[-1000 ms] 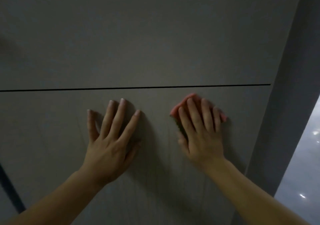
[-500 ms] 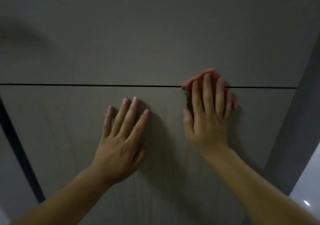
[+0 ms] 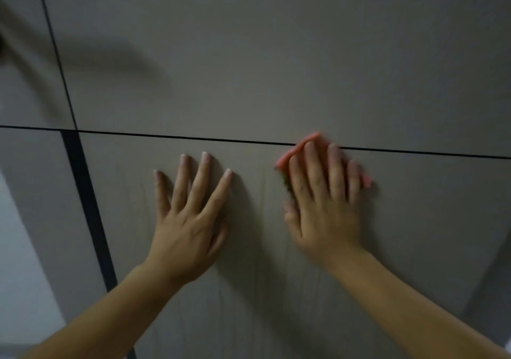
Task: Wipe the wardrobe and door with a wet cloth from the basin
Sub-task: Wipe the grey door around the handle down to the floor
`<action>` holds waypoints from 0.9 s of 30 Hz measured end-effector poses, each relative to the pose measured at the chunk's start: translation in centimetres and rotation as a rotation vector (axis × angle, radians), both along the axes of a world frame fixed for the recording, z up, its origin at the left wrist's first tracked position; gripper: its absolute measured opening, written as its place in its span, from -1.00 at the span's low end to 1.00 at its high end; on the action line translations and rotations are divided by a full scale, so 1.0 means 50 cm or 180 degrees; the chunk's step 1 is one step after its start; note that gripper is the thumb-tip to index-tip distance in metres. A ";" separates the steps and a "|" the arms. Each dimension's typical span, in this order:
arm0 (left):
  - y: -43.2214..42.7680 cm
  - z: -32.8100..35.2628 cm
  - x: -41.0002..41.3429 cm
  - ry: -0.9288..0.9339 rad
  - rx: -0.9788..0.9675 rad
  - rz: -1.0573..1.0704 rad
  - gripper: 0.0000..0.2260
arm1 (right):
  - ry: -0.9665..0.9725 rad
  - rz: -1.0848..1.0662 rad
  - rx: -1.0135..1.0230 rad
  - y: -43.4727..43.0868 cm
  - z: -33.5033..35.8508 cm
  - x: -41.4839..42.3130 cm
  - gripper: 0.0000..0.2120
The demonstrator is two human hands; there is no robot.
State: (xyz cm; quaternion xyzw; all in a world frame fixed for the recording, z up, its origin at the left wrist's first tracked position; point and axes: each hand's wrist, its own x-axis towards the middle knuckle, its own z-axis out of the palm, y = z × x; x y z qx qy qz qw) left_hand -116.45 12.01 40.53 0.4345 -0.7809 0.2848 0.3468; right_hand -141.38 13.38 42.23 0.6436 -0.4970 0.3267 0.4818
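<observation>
Pink cloth (image 3: pixel 303 141) under flat right hand (image 3: pixel 323 209); left hand (image 3: pixel 188 220) — flat.

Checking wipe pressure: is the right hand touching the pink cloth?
Touching. The head view shows the right hand laid flat over the pink cloth, its straight fingers pressing the cloth against the wardrobe panel.

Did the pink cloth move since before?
Yes. The pink cloth under the right hand went up: it was below the thin dark seam and now reaches it.

Flat right hand (image 3: pixel 326 212) on pink cloth (image 3: pixel 313 137)
</observation>
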 end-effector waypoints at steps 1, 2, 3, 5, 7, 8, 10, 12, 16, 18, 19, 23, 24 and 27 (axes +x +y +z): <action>0.002 0.000 0.008 0.0058 0.0021 -0.0013 -0.32 | 0.0262 0.0056 0.0167 0.001 -0.032 0.009 -0.32; 0.002 0.000 0.018 0.0136 0.0042 0.0010 -0.31 | 0.0490 0.0091 0.0307 0.005 -0.059 0.014 -0.30; 0.001 0.001 0.030 0.0232 0.0062 0.0070 -0.30 | 0.0627 0.0099 0.0386 0.008 -0.073 0.015 -0.30; -0.005 0.005 0.055 0.0454 0.0123 0.0218 -0.28 | 0.0660 0.0120 0.0366 0.007 -0.053 0.026 -0.31; -0.012 0.008 0.076 0.0559 0.0165 0.0272 -0.27 | 0.0398 0.0147 0.0198 -0.002 0.012 0.052 -0.34; -0.016 0.008 0.083 0.0553 0.0168 0.0257 -0.27 | 0.0200 0.0127 0.0091 -0.009 0.046 0.067 -0.34; -0.021 0.005 0.092 0.0530 0.0148 0.0205 -0.29 | -0.0085 0.0050 -0.0040 -0.023 0.082 0.098 -0.35; -0.022 0.001 0.098 0.0527 0.0119 0.0146 -0.30 | 0.0183 0.0045 0.0033 -0.028 0.056 0.117 -0.32; -0.020 -0.013 0.132 0.0594 0.0088 0.0088 -0.30 | 0.1200 0.0042 0.0415 -0.012 -0.051 0.106 -0.29; -0.025 -0.017 0.154 0.0767 0.0142 0.0222 -0.28 | 0.1194 0.0060 0.0351 -0.013 -0.028 0.114 -0.33; -0.028 -0.019 0.163 0.0843 0.0176 0.0267 -0.26 | 0.1037 0.0073 0.0282 -0.018 0.001 0.127 -0.34; -0.038 -0.024 0.175 0.0920 0.0158 0.0227 -0.26 | 0.0516 0.0032 0.0097 -0.041 0.072 0.189 -0.31; -0.040 -0.027 0.176 0.0938 0.0141 0.0185 -0.26 | 0.0693 0.0059 0.0135 -0.042 0.055 0.195 -0.29; -0.042 -0.037 0.190 0.0922 0.0067 0.0078 -0.27 | 0.1395 0.0025 0.0352 -0.034 -0.025 0.181 -0.29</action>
